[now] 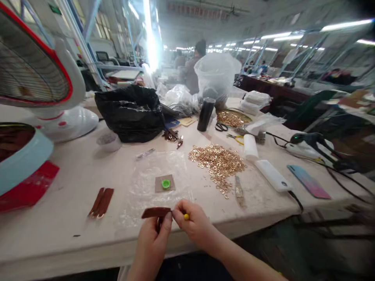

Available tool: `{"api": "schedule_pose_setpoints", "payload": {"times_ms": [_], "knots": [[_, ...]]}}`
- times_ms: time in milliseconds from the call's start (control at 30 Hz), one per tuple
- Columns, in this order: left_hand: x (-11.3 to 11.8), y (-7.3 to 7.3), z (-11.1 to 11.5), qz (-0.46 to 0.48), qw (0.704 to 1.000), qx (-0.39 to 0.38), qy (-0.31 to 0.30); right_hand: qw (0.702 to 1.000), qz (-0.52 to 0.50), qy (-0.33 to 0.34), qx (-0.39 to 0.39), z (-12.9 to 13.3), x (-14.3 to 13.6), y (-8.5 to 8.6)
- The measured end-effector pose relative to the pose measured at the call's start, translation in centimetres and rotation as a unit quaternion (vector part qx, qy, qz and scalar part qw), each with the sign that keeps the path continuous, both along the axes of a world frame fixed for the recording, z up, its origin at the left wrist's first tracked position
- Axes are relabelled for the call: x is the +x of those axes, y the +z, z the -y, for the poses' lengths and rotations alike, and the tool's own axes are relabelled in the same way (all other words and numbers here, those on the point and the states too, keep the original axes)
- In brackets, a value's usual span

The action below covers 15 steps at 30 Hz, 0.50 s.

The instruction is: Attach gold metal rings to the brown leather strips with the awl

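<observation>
My left hand (pixel 154 239) is closed around a brown leather strap (pixel 154 212), thumb on top near its right end. A darker brown piece shows below the strap, partly hidden by the fingers. My right hand (pixel 193 223) pinches a thin tool with a yellow end (pixel 186 216); most of it lies hidden in the fingers. The right fingertips meet the strap's right end. Beyond my hands, a small green cup (pixel 165 184) rests on a square tan pad (pixel 159 184) over a clear plastic sheet (pixel 143 171). To the left lie brown straps with metal rings (pixel 104 202).
A heap of gold-coloured rings (pixel 218 162) spreads right of the sheet. Behind it are yellow-handled pliers (pixel 236 138), black scissors (pixel 221 127) and a black cylinder (pixel 206 114). A black bag (pixel 130 113) and a fan (pixel 32 66) stand left. A phone (pixel 308 181) lies right.
</observation>
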<state>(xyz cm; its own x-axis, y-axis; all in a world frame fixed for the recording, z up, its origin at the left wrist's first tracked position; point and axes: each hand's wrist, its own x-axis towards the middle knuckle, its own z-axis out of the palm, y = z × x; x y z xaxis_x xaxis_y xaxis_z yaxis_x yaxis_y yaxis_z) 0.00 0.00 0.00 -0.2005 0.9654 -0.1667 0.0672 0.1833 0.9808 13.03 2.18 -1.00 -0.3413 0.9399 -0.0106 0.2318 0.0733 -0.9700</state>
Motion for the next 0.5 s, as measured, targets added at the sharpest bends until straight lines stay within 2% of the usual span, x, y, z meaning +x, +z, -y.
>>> {"api": "schedule_pose_setpoints", "payload": {"times_ms": [100,200,300,367,500], "knots": [[-0.6,0.1,-0.4,0.103,0.989,-0.102,-0.033,0.998,0.037,0.034,0.039,0.1,1.0,0.1],[-1.0,0.3,-0.6,0.182,0.965,-0.16,-0.099,0.983,0.058,0.072,0.156,-0.2,1.7,0.4],[-1.2,0.3,-0.6,0.167,0.962,-0.167,-0.135,0.96,0.049,0.101,0.258,-0.8,2.0,0.6],[-1.1,0.1,-0.4,0.105,0.974,-0.133,-0.148,0.962,0.037,0.094,0.255,-1.1,2.0,0.8],[-0.9,0.1,0.0,-0.054,0.981,-0.028,-0.183,0.987,0.019,0.099,0.121,-1.3,1.9,1.2]]}}
